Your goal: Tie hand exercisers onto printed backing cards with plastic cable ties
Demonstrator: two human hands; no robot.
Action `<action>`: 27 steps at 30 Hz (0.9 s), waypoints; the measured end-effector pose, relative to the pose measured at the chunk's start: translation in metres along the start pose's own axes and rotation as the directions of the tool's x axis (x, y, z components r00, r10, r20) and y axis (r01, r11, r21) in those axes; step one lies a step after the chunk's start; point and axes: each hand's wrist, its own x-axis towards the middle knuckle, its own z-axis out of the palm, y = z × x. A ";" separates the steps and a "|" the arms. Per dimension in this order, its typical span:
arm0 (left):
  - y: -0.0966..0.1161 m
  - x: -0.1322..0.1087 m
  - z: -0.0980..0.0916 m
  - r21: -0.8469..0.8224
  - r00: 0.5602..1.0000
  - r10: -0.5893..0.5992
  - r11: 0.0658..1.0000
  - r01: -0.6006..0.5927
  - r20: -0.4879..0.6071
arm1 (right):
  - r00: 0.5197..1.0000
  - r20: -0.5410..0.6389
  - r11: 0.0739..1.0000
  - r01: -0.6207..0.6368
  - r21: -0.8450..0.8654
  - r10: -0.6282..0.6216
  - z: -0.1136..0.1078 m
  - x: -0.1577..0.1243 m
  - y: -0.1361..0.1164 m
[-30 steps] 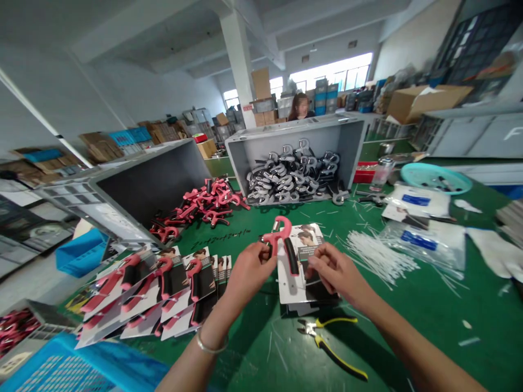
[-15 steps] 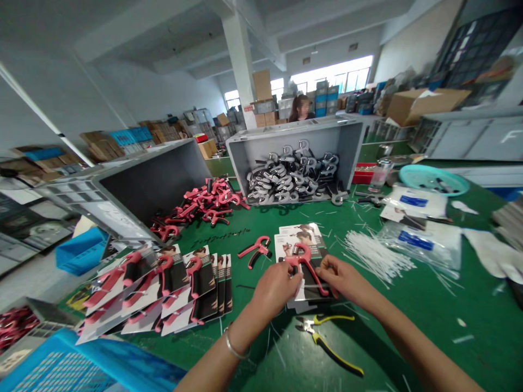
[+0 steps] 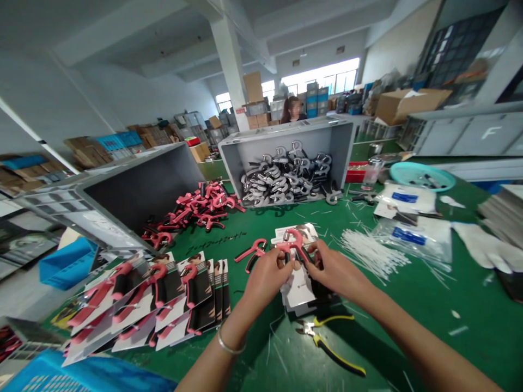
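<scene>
Gripping a pink hand grip by its left side, the left hand works above a stack of printed cards. The right hand curls its fingers at the black right handle; whether they are clamped on it cannot be told. The two hands stand near each other, with the grip between them. A second pink grip lies on the green worktop, just left of the stack. Yellow-and-black pliers lie just below the cards, jaws pointing left. At left, carded grips overlap in rows. Behind them, pink grips spill from a tipped grey crate; a second crate, also on its side, contains grey grips. To the right lie loose white strips, plastic bags with blue patches, and a white glove.
</scene>
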 end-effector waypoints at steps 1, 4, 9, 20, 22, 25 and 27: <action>0.001 0.004 -0.004 -0.003 1.000 -0.006 1.000 0.006 0.005 | 1.000 -0.002 1.000 0.010 -0.007 -0.010 -0.003 0.007 -0.002; -0.001 0.011 -0.007 -0.056 0.999 -0.031 0.998 0.033 0.038 | 1.000 0.012 0.999 0.020 -0.036 -0.020 -0.009 0.016 -0.008; -0.011 0.002 0.013 -0.191 0.987 -0.083 0.976 0.109 0.137 | 1.000 0.005 0.999 -0.030 0.018 0.030 -0.010 -0.010 -0.002; -0.005 -0.009 0.023 -0.126 0.954 -0.069 0.986 0.110 0.290 | 0.985 -0.165 0.993 -0.024 0.112 0.042 -0.005 -0.052 0.047; -0.010 0.000 0.018 -0.119 0.984 -0.056 0.990 0.077 0.170 | 0.983 -0.140 0.989 0.127 0.078 -0.115 -0.013 -0.044 0.048; -0.015 0.023 0.017 -0.126 0.996 0.060 0.990 -0.068 -0.064 | 0.960 -0.038 0.957 0.278 0.082 -0.276 -0.017 -0.029 0.041; -0.015 0.037 0.024 -0.145 0.988 0.146 0.978 -0.153 -0.061 | 0.950 -0.013 0.947 0.313 0.067 -0.313 -0.013 -0.021 0.036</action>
